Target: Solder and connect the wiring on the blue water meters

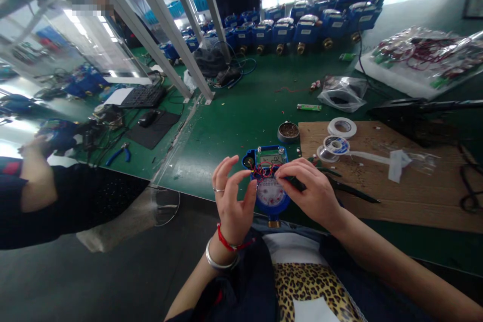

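Left hand: raised at the near edge of the tabletop [241, 121], palm turned inward; the left hand [234, 211] has its fingers curved and spread, thumb and index tips slightly apart beside the wires [264, 170].
Right hand: reaching in from the right, back of the hand upward; the right hand [315, 193] has thumb and index brought close together at the right end of the wires, though whether a strand is pinched between them cannot be told.
Blue meter: lying between the two hands, with its round dial on the near side and a brass fitting [274, 224] pointing near; the blue meter [269, 193] is right of the left hand's fingertips and left of the right hand's.
Open compartment: at the far end of the meter; it contains a green board with a display [270, 160] and a tangle of red, yellow and dark wires.
Cardboard: to the right, the cardboard [422, 206] carries a white tape roll [351, 130] and a clear spool [340, 147].
Round tin: just beyond the meter, the round tin [289, 140] holds brown, crumbly matter.
Clear bag: farther right, the clear bag [345, 91] has something dark inside.
Plastic packs: far right on white foam, the plastic packs [430, 55] contain red wires and green pieces.
Far rows: more blue meters [285, 30] stand side by side, brass ends nearward.
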